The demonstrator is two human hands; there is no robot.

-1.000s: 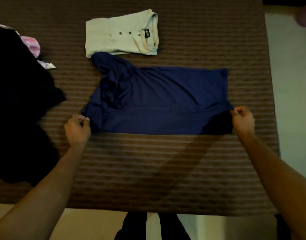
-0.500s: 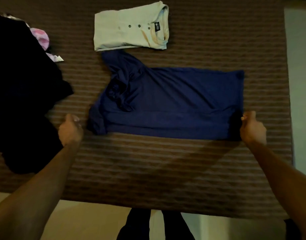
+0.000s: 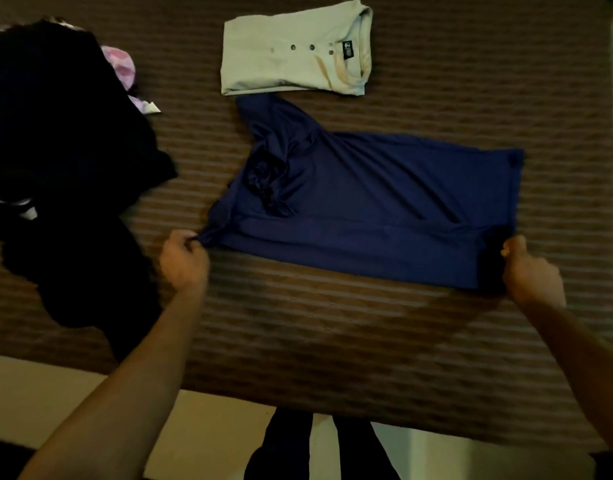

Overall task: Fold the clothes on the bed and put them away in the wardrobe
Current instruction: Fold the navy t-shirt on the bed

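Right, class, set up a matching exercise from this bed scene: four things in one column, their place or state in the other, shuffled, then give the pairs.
Things
1. navy shirt
2. cream shirt
3. black pile
4. pink garment

States
A. heaped at the bed's left side
B. folded, buttons showing, beyond the navy one
C. spread flat, both hands pinching its near corners
D. peeking out behind the dark heap

Pairs: 1-C, 2-B, 3-A, 4-D

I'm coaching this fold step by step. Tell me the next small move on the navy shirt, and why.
Probably lift the near edge and fold it away, over the body. The left hand pinches the navy shirt at its sleeve end, the right hand grips the hem corner, and the shirt lies flat, only partly folded, unlike the folded cream shirt.
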